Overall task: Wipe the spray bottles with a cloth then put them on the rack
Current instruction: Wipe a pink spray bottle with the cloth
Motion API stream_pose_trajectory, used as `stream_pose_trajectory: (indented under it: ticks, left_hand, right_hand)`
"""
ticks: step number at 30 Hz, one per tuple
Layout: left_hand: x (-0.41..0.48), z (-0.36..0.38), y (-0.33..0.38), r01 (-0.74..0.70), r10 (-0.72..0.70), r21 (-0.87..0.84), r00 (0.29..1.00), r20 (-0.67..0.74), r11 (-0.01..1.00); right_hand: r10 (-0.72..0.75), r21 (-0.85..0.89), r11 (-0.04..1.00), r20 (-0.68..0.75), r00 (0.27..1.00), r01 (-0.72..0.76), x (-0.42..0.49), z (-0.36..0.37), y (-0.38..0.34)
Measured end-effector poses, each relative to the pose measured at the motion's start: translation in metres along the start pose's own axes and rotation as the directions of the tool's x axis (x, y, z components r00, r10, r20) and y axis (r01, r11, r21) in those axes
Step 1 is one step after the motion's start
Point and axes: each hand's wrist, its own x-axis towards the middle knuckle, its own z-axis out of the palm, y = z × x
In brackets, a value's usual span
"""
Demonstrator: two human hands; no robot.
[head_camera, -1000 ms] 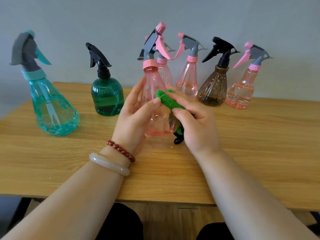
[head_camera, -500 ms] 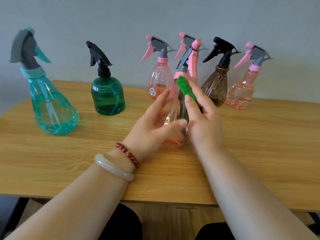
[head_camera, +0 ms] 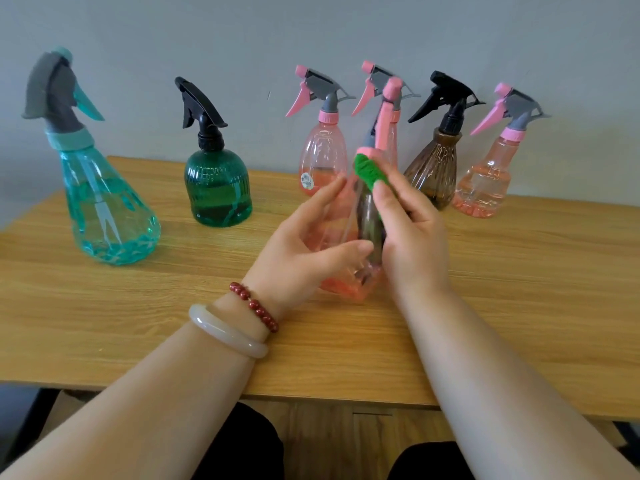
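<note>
The light is bright, soft and even; I cannot tell where it comes from. My forearms lay only faint shadows on the wooden table (head_camera: pixel 519 306) near its front edge. The pale bangle (head_camera: pixel 225 332) on my left wrist carries a small sheen. The wide lens tips the teal spray bottle (head_camera: pixel 104 209) at the table's left edge outward. The pink spray bottle (head_camera: pixel 346 282) in my left hand (head_camera: pixel 298 251) and the green cloth (head_camera: pixel 369 169) in my right hand (head_camera: pixel 408 237) look slightly smeared, and fine detail is soft everywhere.

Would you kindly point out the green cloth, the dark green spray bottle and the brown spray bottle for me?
green cloth (head_camera: pixel 369 169), head view, middle of its fabric.
dark green spray bottle (head_camera: pixel 218 188), head view, its ribbed body.
brown spray bottle (head_camera: pixel 434 168), head view, its ribbed body.
</note>
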Motion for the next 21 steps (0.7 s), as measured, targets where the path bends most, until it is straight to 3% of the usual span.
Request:
stream_pose_trajectory:
  ticks: [3,9,11,16,21]
  left_hand:
    - [0.001,0.003,0.002,0.001,-0.001,0.009,1.0,0.007,1.0]
    - [0.004,-0.004,0.008,-0.075,0.024,-0.172,0.96,-0.28,0.982]
    - [0.003,-0.005,0.008,-0.057,0.018,-0.165,0.973,-0.229,0.985]
    - [0.0,0.003,0.002,0.051,-0.049,-0.114,0.999,0.019,0.992]
    - [0.003,0.001,0.008,0.034,-0.056,-0.182,0.992,-0.112,0.983]
  right_hand:
    - [0.005,0.0,1.0,-0.009,1.0,-0.005,0.001,-0.002,0.0]
    - [-0.044,-0.13,0.989,0.196,0.98,0.07,-0.006,0.007,-0.001]
    - [-0.039,-0.129,0.99,0.177,0.983,0.063,-0.005,0.008,-0.002]
    - [0.0,-0.049,0.999,-0.067,0.998,-0.003,0.0,-0.002,-0.004]
    - [-0.02,-0.054,0.998,0.045,0.999,0.022,-0.001,0.003,-0.005]
